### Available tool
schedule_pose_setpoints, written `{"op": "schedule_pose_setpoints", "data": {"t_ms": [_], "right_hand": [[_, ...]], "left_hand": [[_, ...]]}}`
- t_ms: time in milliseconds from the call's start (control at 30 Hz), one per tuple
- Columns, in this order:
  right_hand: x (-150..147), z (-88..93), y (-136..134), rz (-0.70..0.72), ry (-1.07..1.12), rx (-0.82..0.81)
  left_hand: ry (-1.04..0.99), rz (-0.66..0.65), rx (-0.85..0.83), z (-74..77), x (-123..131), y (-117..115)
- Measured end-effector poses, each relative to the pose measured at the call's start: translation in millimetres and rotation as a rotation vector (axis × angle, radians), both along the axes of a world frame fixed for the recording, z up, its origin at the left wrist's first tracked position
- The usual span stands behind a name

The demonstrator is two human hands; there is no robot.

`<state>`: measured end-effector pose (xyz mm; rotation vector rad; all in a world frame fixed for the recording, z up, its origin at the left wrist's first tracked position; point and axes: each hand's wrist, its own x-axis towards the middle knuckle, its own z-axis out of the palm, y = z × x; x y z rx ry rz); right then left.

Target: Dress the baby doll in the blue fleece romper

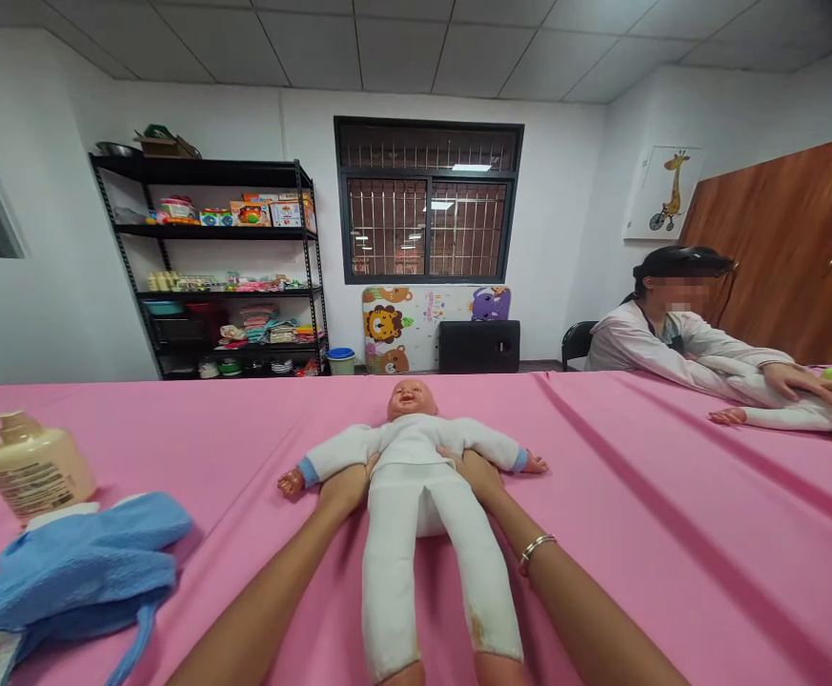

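Observation:
A baby doll [416, 443] in a white long-sleeved top and white trousers lies on its back on the pink cloth, its head away from me and its arms spread. My left hand [346, 488] holds the doll's waist on the left side, below its blue-cuffed sleeve. On the opposite side, my right hand [478, 474] has the waist too, its thumb at the hem of the top. Most fingers of both hands are hidden behind or under the body. A silver bracelet [536, 551] circles my right wrist. One trouser leg has a brownish stain near the ankle.
A pump bottle [38, 469] stands at the left, behind a crumpled blue cloth item [93, 557]. At the far right another person [662, 329] leans over the table, hands on a second doll [794, 412]. Shelves [219, 229] stand along the back wall.

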<state>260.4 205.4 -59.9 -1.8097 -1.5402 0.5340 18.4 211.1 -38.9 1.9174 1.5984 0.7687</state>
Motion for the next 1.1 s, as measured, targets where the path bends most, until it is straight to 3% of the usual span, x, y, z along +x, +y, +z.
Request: {"op": "schedule_pose_setpoints", "data": {"t_ms": [167,300,433,633,700,800,933,1100], "right_hand": [[1,-8.5,25,-0.109,-0.142,0.018],[5,-12.4,35,-0.149,-0.016,0.145],[7,-13.0,26,-0.11,0.058,0.212],[15,-10.9,-12,0.11,0.114,0.219],[20,-13.8,-25,0.179,0.168,0.26],[25,-20.4,-39,0.17,0.202,0.32],[23,-26.4,-47,0.279,0.029,0.37],[21,-30.2,-42,0.356,-0.155,0.302]], "left_hand": [[0.218,0.221,0.096,-4.3,1,23],[0.25,0.31,0.18,-7.3,-4,29],[0.289,0.228,0.224,-7.1,-4,27],[0.337,-0.012,0.284,-6.3,-5,3],[0.311,-0.004,0.299,-8.5,-8,-8],[0.185,0.058,0.409,-11.6,-11,-20],[0.047,-0.085,0.633,-12.1,-10,-26],[0.062,-0.144,0.604,-14.1,-8,-25]]}}
